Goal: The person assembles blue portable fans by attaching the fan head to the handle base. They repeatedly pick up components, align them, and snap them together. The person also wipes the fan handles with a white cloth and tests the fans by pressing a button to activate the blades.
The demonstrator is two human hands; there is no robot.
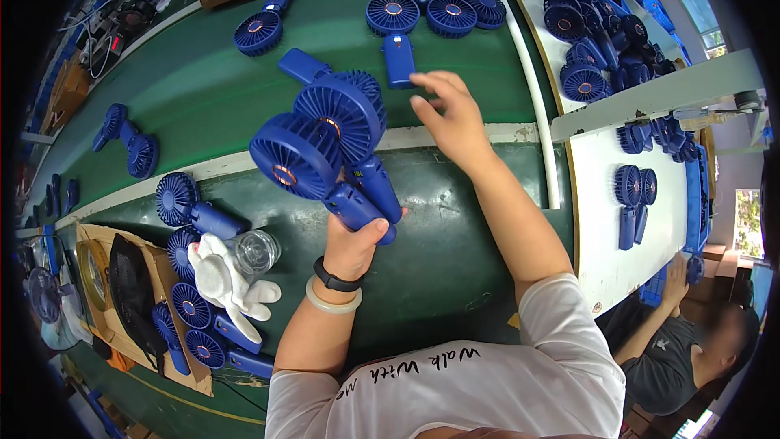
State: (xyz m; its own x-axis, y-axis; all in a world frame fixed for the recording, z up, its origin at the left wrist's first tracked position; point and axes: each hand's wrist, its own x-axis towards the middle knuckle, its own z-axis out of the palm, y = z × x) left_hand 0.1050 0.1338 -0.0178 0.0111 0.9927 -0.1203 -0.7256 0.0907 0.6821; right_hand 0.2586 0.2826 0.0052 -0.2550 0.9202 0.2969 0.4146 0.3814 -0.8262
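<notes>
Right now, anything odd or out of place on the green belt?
One oddity: a clear glass jar lies tipped on its side beside a white cloth glove among the blue handheld fans at lower left. Nothing looks spilled or broken.

The person wears a white short-sleeved cotton T-shirt (487,374) with a line of black handwritten-style lettering across the chest; both sleeves end above the elbows, leaving the forearms bare. On the left wrist sit two bands side by side: a slim black smart band (335,279) nearer the hand, and a pale, smooth, rounded bangle (331,301) behind it. The right wrist is bare.
</notes>
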